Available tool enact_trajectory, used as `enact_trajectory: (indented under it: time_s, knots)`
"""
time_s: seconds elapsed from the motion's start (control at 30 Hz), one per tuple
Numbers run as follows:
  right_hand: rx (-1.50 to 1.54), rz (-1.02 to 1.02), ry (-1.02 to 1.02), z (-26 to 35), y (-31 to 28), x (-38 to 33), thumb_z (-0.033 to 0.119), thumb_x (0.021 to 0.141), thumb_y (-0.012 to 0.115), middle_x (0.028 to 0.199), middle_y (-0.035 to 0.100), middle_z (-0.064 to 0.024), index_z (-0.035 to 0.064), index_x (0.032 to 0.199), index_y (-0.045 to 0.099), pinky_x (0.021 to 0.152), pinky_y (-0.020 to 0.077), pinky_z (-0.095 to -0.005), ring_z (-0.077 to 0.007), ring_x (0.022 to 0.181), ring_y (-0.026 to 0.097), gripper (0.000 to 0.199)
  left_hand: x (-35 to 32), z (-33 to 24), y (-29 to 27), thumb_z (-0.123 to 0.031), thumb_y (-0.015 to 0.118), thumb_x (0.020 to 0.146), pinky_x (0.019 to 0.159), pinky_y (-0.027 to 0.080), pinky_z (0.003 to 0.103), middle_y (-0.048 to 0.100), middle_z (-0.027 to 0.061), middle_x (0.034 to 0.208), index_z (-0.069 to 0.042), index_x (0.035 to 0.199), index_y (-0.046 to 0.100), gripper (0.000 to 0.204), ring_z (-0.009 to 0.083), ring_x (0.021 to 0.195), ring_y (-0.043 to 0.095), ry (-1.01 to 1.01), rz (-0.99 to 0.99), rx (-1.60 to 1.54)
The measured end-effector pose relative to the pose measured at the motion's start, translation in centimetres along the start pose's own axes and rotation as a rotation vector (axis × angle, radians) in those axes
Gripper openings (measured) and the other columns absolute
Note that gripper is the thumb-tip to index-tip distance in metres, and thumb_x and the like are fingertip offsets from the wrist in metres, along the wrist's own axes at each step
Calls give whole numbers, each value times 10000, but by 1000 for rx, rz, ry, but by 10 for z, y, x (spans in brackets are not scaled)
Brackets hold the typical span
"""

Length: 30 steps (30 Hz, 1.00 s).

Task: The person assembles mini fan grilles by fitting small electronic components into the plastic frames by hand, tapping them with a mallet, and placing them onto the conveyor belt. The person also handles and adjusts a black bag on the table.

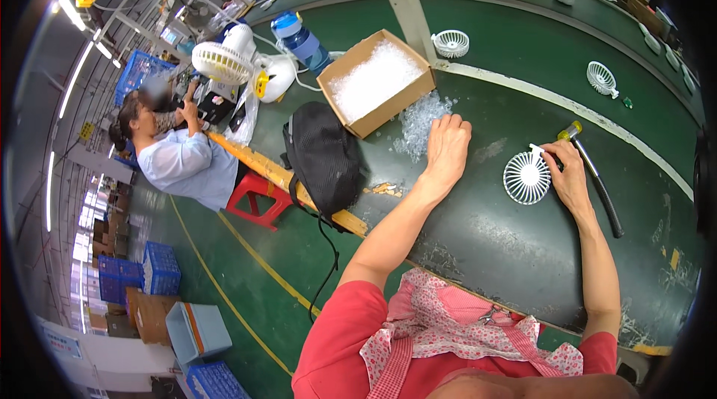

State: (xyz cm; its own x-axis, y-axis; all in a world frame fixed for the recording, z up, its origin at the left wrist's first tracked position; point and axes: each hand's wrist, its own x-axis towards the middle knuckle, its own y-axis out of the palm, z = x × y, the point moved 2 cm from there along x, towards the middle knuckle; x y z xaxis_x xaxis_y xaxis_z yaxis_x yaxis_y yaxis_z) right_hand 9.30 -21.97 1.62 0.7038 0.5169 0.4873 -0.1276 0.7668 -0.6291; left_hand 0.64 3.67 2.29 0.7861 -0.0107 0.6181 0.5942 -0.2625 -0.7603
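Note:
My left hand (448,149) reaches forward to the right edge of a loose pile of small clear plastic pieces (420,123). Its fingers are bent down and together, and whatever lies between them is hidden. With thumb and fingers, my right hand (567,173) grips the short stem of a round white fan grille (526,178), which rests flat on the dark green worktop (508,242). Just right of that hand lies a hammer (597,179) with a yellowish head and a black handle.
Behind the pile, a cardboard box (358,126) holds more clear pieces. A black bag (323,160) sits at the bench's left edge, near a white desk fan (224,63) and a blue bottle (302,42). White grilles (451,44) lie on the green belt beyond. A co-worker (179,156) sits left.

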Motion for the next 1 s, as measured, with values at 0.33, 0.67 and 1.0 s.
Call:
enact_trajectory:
  time_s: [0.33, 0.67, 1.0]
  knots:
    - [7, 3, -12, 1, 5, 0, 91, 895, 676, 898, 635, -101, 16, 975, 695, 854, 437, -406, -297, 925, 585, 112, 3, 8, -3, -11, 572, 753, 795, 399, 415, 586, 108, 853, -29, 845, 628, 108, 292, 899, 523, -36, 61, 99]
    - [5, -14, -51, 1, 2, 1, 118, 888, 677, 913, 651, -95, 28, 980, 703, 869, 448, -401, -284, 934, 605, 130, 10, -28, 0, 81, 606, 880, 796, 519, 376, 604, 141, 1029, 20, 1011, 641, 149, 329, 909, 628, -85, 52, -470]
    - [238, 40, 132, -4, 4, -3, 180, 927, 668, 915, 685, -135, 5, 1050, 670, 817, 507, -389, -273, 885, 656, 214, 1, -30, 26, -53, 648, 955, 863, 526, 269, 711, 78, 1030, 35, 1068, 696, 151, 135, 940, 664, -676, 298, -1235]
